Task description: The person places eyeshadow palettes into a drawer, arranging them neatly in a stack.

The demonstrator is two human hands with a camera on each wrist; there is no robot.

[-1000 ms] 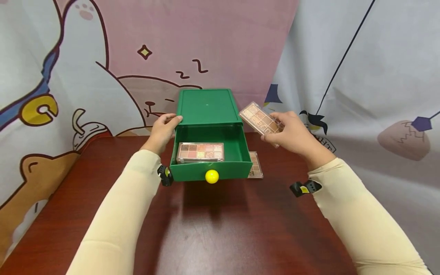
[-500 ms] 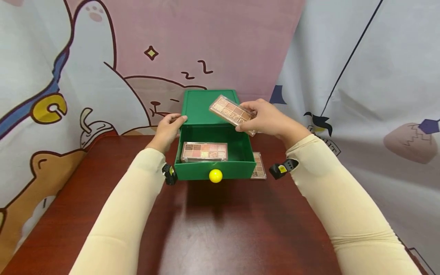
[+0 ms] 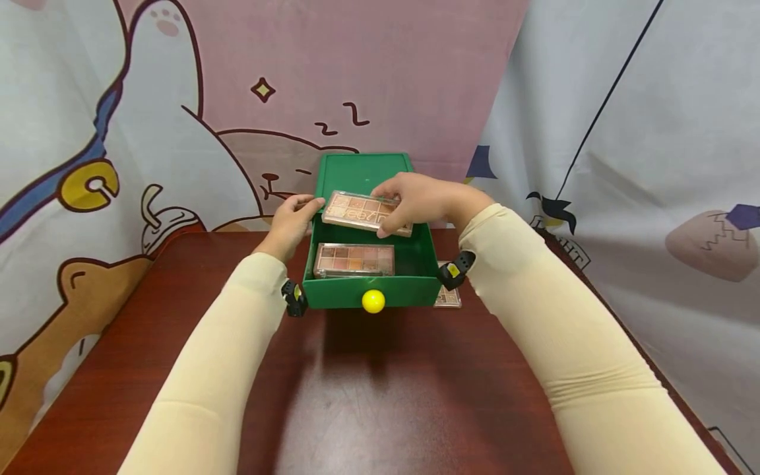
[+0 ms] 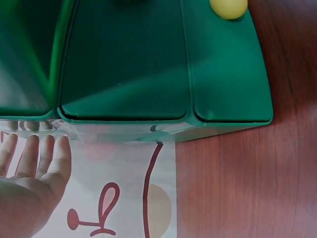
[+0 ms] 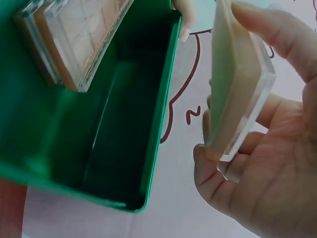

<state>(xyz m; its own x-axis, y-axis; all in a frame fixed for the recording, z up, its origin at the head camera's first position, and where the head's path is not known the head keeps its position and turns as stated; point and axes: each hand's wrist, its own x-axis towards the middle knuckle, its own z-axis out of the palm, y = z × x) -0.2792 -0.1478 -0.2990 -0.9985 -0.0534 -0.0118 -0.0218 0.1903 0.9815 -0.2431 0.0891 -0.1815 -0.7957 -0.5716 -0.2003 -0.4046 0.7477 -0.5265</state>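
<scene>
My right hand (image 3: pixel 421 200) pinches a clear-lidded eyeshadow palette (image 3: pixel 355 209) by its right end, above the back of a pulled-out green drawer (image 3: pixel 332 293). In the right wrist view, thumb and fingers hold the palette's (image 5: pixel 237 84) two long edges. Inside the drawer, at the front left, lie eyeshadow palettes (image 3: pixel 354 259); the right wrist view suggests two stacked (image 5: pixel 74 44). My left hand (image 3: pixel 287 227) is at the left side of the green drawer box (image 3: pixel 362 168), near its top front corner. In the left wrist view its fingers (image 4: pixel 30 153) reach toward the box's side wall, fairly straight.
Another palette (image 3: pixel 448 299) lies on the table to the right of the drawer, partly hidden by the drawer and the right wrist's camera. A yellow ball knob (image 3: pixel 373 301) sticks out from the drawer front. Behind the reddish-brown table (image 3: pixel 368 409) hangs a printed cloth (image 3: pixel 439 86).
My right hand has carried its palette leftward from beside the box to above the drawer, lowering and levelling it. The left hand keeps its place at the box.
</scene>
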